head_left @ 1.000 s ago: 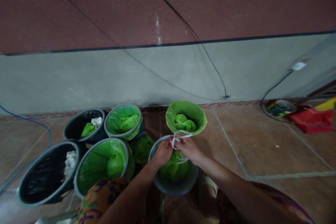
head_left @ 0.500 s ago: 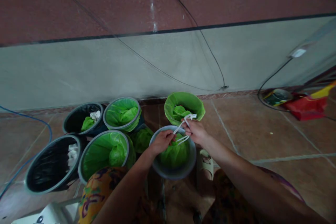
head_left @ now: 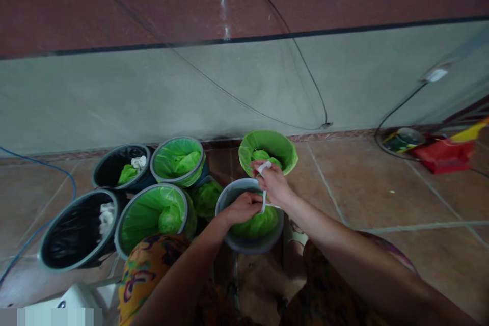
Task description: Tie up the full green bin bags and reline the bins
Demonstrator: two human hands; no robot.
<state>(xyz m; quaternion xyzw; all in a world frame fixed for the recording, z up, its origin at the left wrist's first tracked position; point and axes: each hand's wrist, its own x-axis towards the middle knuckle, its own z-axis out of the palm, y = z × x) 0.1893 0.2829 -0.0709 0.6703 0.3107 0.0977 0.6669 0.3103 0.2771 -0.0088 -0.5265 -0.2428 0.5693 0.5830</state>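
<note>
- White string (head_left: 264,197) runs between both hands, above the green bag (head_left: 255,226) inside the grey bucket (head_left: 250,250).
- Right hand (head_left: 273,182): fingers closed on the string, a strand crossing them. Left hand (head_left: 243,208): fingers pinching the string lower down, their tips partly hidden.
- Half a second ago the hands were further apart; now the right one sits closer, above the left, so the string seems drawn in, though whether a knot has formed I cannot tell.
- Just beyond stands a green-lined bin (head_left: 284,151); more lined bins (head_left: 128,221) cluster to the left.
- Beneath, brown tiles (head_left: 382,188) with pale joints; behind, a wall (head_left: 153,97), grey below and dull red above.
</note>
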